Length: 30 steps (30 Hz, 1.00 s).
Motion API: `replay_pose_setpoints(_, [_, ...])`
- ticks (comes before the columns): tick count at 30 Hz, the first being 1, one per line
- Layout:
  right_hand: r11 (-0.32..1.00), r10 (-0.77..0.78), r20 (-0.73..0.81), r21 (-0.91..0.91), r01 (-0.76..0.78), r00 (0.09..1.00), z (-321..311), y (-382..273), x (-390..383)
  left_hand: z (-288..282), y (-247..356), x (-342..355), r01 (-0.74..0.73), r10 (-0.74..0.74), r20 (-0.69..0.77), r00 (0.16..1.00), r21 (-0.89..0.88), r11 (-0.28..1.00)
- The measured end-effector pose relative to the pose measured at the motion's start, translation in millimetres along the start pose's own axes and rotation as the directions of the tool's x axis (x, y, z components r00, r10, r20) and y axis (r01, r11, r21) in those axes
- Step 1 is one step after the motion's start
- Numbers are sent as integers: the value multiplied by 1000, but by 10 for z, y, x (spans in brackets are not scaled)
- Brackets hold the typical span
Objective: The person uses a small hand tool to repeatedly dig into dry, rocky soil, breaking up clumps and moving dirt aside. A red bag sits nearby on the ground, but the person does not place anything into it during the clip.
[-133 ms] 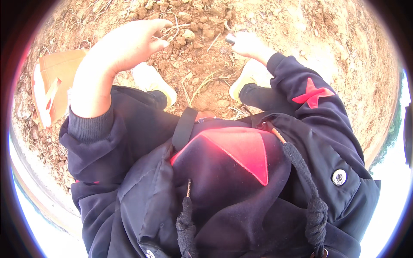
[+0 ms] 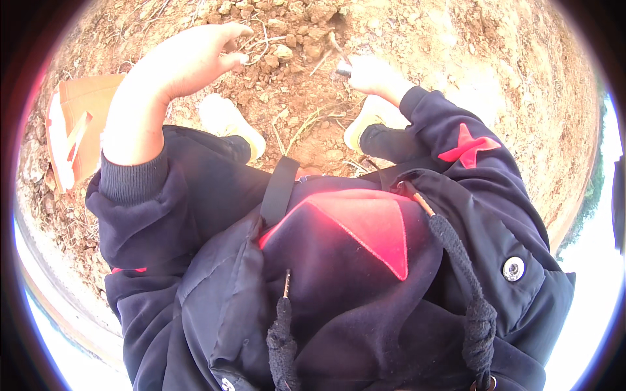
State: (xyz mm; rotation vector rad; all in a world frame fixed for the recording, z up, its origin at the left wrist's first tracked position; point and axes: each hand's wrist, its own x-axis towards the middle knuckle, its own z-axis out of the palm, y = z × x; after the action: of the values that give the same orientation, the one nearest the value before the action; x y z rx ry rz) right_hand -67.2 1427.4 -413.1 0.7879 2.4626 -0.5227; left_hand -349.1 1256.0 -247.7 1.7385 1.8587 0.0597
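Note:
My left hand [image 2: 199, 60] hovers over loose soil at the upper left, thumb and fingers apart with nothing visible between them. Just beyond its fingertips lie thin pale roots [image 2: 266, 43] among the clods. My right hand [image 2: 373, 73] is closed around a hand tool with a shiny grey metal collar [image 2: 343, 68]. From the collar a thin, brownish curved part [image 2: 335, 43] reaches toward a small dark hollow in the soil. The tool's far end is hard to make out, and its handle is hidden in my fist.
Dry clods [image 2: 303, 39] cover the ground ahead. Between my two pale shoes [image 2: 228, 120] lie dry stalks [image 2: 303, 130]. An orange-brown bag [image 2: 91, 104] lies on the soil at the left, beside my left forearm.
My right hand and its tool have shifted slightly left and down. My left hand has moved a little left and up, its fingers still apart.

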Motion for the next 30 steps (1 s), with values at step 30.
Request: replay_pose_setpoints(30, [705, -269, 180, -632, 320, 946, -1484, 204, 1530, -70, -230, 315, -82, 74, -130, 989, -65, 994])
